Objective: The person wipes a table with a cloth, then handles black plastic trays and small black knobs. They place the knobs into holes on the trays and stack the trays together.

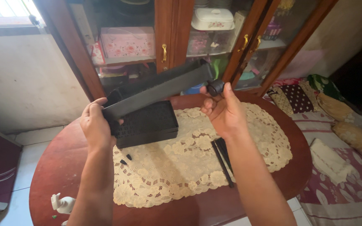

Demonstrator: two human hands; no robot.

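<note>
- Black plastic, long and flat-sided: a tray-like panel [158, 90] is held up in the air between both hands, tilted so that its far end rises toward the right, above the bench [59, 167] and not touching it.
- The left hand [95, 125] wraps the panel's lower left end, fingers curled over the edge and thumb behind; this reads as the steadying grip that bears the weight.
- The right hand [223, 111] is at the panel's upper right end, thumb and forefinger pinching a small round black knob [215, 87] held against that end, with the other fingers folded into the palm. Whether the knob is already seated in the panel or only pressed to it cannot be told.
- Below the raised panel, a black box with a dotted lid [147, 123] lies flat on the cream lace cloth [181, 163], just beside the left hand.
- Two long black strips [223, 161] lie side by side on the cloth, partly covered by the right forearm, so their upper ends are hidden.
- Two tiny black bits [125, 159] sit on the cloth near the left wrist, too small to identify.
- A small white figure [62, 204] stands at the bench's near left edge, its lower part cut off by the frame.
- Behind, a wooden cabinet with glass doors [168, 37] holds boxes and a white lidded dish; reflections blur much of the contents.
</note>
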